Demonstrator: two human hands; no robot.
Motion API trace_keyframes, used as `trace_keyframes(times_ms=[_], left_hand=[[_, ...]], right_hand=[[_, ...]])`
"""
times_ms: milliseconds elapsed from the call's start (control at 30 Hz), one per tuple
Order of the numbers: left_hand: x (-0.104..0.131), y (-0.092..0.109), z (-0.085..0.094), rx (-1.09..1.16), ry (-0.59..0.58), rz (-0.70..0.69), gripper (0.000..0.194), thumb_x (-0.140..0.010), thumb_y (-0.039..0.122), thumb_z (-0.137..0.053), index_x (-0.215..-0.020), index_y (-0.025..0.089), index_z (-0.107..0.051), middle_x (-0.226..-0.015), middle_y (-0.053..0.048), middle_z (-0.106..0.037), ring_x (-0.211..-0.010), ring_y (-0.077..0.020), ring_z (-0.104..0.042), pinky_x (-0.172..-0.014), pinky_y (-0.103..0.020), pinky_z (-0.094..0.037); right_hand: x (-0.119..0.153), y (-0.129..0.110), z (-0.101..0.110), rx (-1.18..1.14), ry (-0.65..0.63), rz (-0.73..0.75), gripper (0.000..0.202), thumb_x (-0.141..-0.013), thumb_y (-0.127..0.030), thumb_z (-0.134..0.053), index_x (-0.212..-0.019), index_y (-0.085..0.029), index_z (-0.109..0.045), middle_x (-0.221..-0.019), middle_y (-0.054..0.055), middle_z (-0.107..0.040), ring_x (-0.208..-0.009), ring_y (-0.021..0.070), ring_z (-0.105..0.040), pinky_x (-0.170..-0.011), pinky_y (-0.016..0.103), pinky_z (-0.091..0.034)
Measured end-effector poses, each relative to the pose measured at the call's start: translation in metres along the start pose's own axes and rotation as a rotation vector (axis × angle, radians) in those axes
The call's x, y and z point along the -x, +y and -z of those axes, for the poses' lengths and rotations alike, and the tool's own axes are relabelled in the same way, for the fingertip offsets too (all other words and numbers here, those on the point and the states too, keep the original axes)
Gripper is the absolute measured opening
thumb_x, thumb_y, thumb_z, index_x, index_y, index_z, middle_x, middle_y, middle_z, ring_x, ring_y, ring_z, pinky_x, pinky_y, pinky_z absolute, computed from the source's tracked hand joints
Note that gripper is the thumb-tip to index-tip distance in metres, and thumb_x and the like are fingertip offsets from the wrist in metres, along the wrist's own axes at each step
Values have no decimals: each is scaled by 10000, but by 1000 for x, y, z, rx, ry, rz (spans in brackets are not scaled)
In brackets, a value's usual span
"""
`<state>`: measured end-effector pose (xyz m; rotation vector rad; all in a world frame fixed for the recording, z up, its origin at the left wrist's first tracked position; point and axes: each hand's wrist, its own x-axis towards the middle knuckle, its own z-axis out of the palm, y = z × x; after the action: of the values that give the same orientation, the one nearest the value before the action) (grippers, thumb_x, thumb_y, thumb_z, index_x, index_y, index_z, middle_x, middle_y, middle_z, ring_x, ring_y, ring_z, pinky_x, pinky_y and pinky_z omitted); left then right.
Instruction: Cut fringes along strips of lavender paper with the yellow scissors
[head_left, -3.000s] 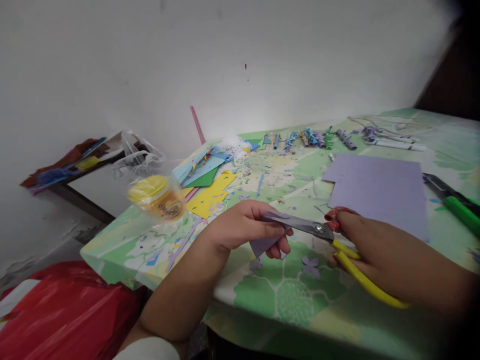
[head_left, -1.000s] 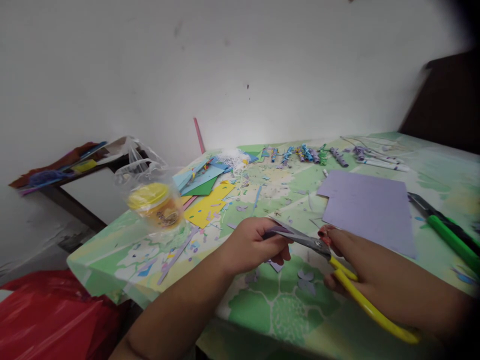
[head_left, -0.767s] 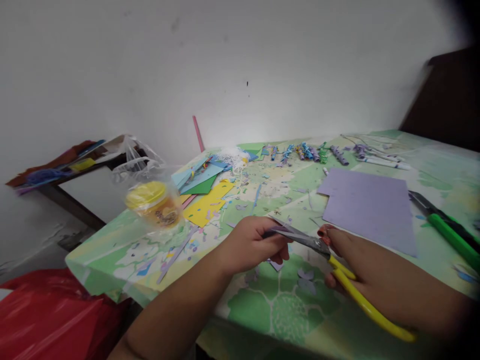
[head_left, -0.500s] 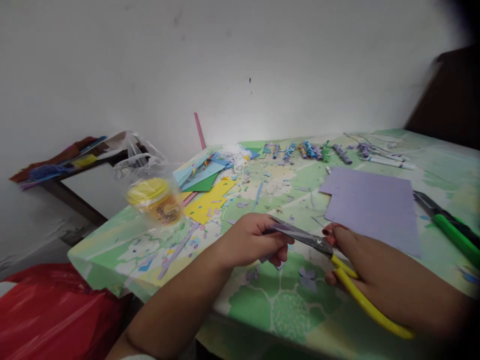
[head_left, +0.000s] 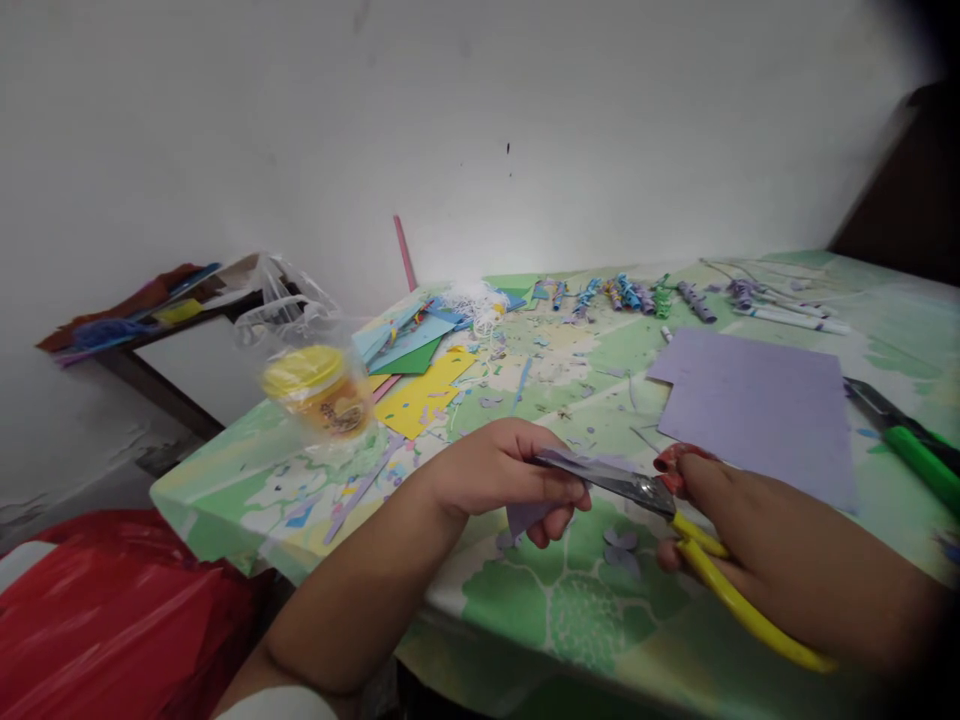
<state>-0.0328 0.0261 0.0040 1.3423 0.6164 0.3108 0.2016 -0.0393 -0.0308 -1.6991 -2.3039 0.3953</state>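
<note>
Yellow-lidded tub [head_left: 319, 395]: nine o'clock on the desk [head_left: 210, 490]; a bump could topple it.
Left hand [head_left: 506, 468]: pinching the purple piece [head_left: 526, 517], five o'clock; so close to the scissors [head_left: 651, 489], it risks a nick.
Scissors: gripped by the right hand [head_left: 754, 525], four o'clock; a slip could miscut the piece.

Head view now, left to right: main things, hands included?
Red bag → yellow-lidded tub → left hand → scissors' pivot → right hand → green-handled tool.
</note>
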Motion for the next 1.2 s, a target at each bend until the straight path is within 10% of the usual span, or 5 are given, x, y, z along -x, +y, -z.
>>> trace_keyframes(times_ms=[333,700,1200], left_hand=[[-1,1,-2,7,24,21,307,-608,368,-791,-695,117,-637,-512,18,-616,-411,-74,-566,-403,-156,-458],[-6,5,-15,-117,360,-87,139,-711,202,-601,-595,127,-622,-521,18,-597,-442,-55,-534,-421,-151,-398],[-5,5,-19,-280,299,-60,148,-707,158,-563,-579,133,-632,-528,21,-595,-460,-47,-530,-452,-141,-387]], right_hand=[[-3,7,1,18,70,-2,370,-740,-538,-548,-945,-230,-555,-947,106,-672,-779,290,-646,-651,419,-495],[-4,3,5,-83,22,-14,323,-783,-485,-551,-997,-245,-532,-978,80,-649,-839,264,-609,-717,387,-484],[0,-1,4,-98,-43,-25,343,-732,-447,-583,-1000,-235,-555,-988,97,-667,-846,286,-621,-723,407,-481]])
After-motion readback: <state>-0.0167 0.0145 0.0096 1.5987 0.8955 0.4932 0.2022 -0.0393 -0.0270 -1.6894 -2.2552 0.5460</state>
